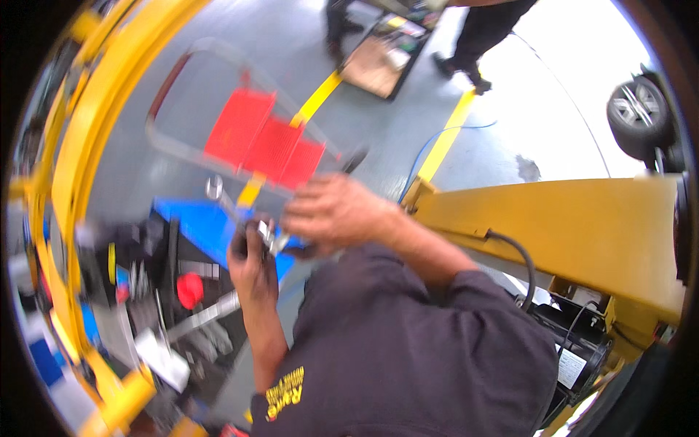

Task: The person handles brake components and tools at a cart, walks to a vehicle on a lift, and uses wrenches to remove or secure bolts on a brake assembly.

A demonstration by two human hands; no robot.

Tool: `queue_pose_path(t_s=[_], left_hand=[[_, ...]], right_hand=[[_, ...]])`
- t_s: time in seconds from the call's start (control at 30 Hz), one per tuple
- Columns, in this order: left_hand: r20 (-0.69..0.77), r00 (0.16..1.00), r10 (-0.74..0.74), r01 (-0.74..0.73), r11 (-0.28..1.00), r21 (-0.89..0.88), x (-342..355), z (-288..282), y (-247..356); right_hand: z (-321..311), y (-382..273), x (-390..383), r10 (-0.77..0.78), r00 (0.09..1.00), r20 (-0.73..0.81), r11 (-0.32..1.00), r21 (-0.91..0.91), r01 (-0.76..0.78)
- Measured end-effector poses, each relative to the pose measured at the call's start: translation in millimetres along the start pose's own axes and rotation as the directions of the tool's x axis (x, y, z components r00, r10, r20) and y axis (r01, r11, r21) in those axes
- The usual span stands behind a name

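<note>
My left hand [253, 264] is closed around a silver wrench [224, 199], whose forked end points up and away to the left. A shiny metal piece [268, 234] shows at the top of that hand, between it and the right; its kind is too blurred to tell. Just to the right, my right hand [331, 211] is held over the metal piece with its fingers bent toward it. Motion smears those fingers, so whether they grip anything is unclear. Both hands are in front of my dark shirt, above a blue panel [193, 222].
A red step ladder [266, 138] stands ahead. Yellow lift parts [553, 226] flank me on the right and left. Tools and a red round item [190, 290] lie at lower left. Two people's legs [491, 36] show beyond, beside a cart [375, 65]. A wheel [639, 113] hangs far right.
</note>
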State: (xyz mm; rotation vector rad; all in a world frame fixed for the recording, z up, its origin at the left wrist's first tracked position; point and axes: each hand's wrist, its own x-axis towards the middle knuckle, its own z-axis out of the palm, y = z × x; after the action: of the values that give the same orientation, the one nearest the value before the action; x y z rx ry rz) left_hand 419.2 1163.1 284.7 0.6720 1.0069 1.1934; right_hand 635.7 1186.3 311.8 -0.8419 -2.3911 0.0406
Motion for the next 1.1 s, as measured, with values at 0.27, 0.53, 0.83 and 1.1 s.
queue_pose_path(t_s=[0.27, 0.53, 0.83, 1.1], left_hand=[[0.434, 0.869, -0.237, 0.367, 0.897, -0.245, 80.0, 132.9, -54.4], [0.376, 0.784, -0.494, 0.552, 0.832, -0.058, 149.7, 203.0, -164.8], [0.587, 0.731, -0.349, 0.447, 0.894, -0.025, 298.9, 299.3, -192.2], [0.201, 0.918, -0.341, 0.359, 0.932, -0.060, 441.2, 349.9, -170.7]], right_hand=[[-70.0, 71.8, -76.1, 0.445, 0.894, -0.039, 0.895, 0.042, -0.444], [-108.4, 136.1, -98.8, 0.815, 0.543, -0.205, 0.579, 0.327, -0.746], [-145.8, 355.5, -105.8, 0.722, 0.634, -0.279, 0.676, 0.087, -0.732], [-275.3, 585.6, -130.1, 0.766, 0.326, -0.555, 0.451, 0.102, -0.887]])
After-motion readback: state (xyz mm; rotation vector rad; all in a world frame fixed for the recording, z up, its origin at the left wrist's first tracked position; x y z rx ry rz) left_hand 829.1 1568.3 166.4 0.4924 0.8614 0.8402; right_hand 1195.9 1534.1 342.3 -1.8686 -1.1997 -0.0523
